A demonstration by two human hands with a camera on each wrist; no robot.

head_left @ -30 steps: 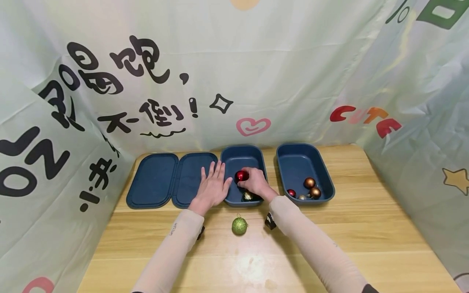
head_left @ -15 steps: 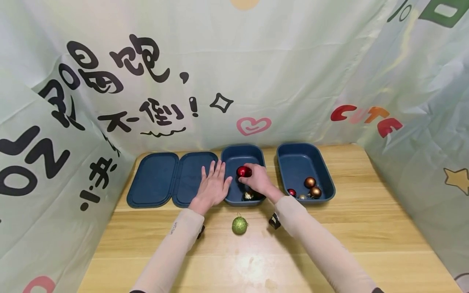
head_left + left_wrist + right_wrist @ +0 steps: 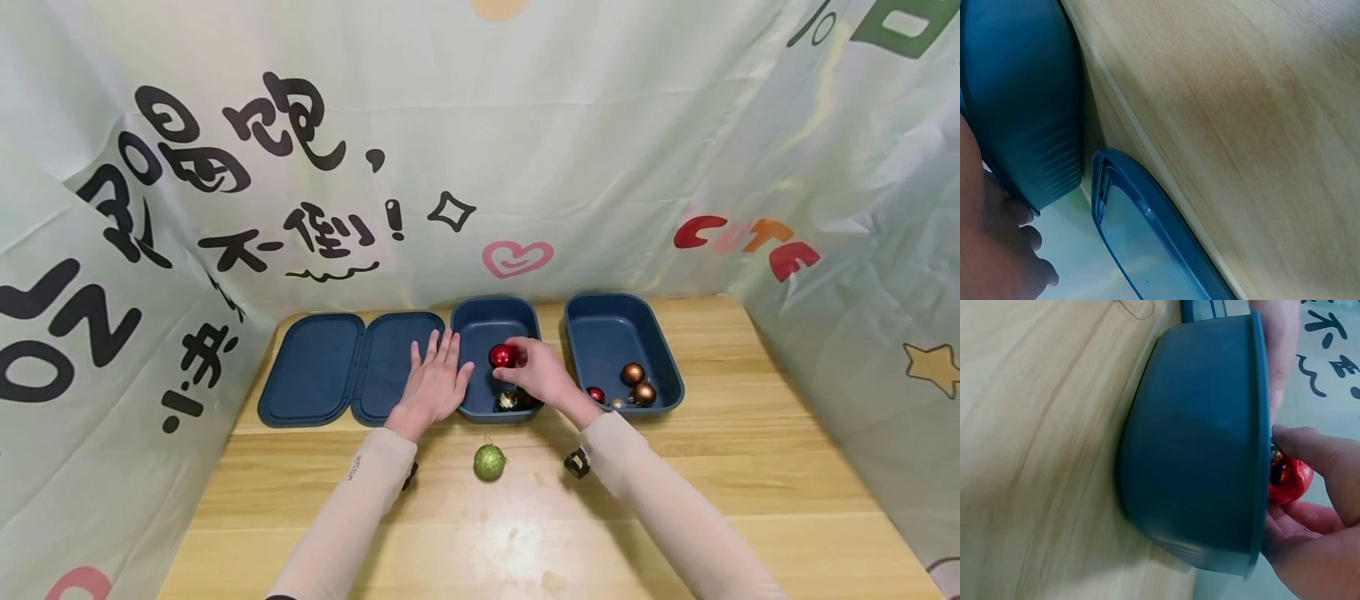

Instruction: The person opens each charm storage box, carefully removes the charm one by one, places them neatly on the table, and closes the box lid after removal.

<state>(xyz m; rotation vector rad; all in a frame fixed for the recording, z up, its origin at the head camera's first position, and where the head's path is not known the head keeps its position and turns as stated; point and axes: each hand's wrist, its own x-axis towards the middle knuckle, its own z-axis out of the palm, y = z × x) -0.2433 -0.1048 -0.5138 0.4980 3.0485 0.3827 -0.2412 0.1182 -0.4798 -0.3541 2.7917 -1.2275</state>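
My right hand (image 3: 542,372) pinches a shiny red Christmas ball (image 3: 502,356) over the left blue box (image 3: 461,312). In the right wrist view, thumb and fingers sit on either side of the red ball (image 3: 1291,480), just above the rim. A dark, gold-patched ball (image 3: 507,401) lies below it at the box's near end, partly hidden there. My left hand (image 3: 433,379) is spread with straight fingers at the box's left side, above a blue lid (image 3: 390,333). On the table in front of the box lies a glittery green ball (image 3: 489,462).
To the right stands a second blue box (image 3: 600,333) with two copper balls (image 3: 637,382), a small red ball (image 3: 595,394) and a small pale ball (image 3: 617,403). Another blue lid (image 3: 311,367) lies at the far left. A printed cloth (image 3: 600,167) hangs behind the table.
My right hand has shifted slightly right with the red ball, still over the left box. The left hand has stayed in place.
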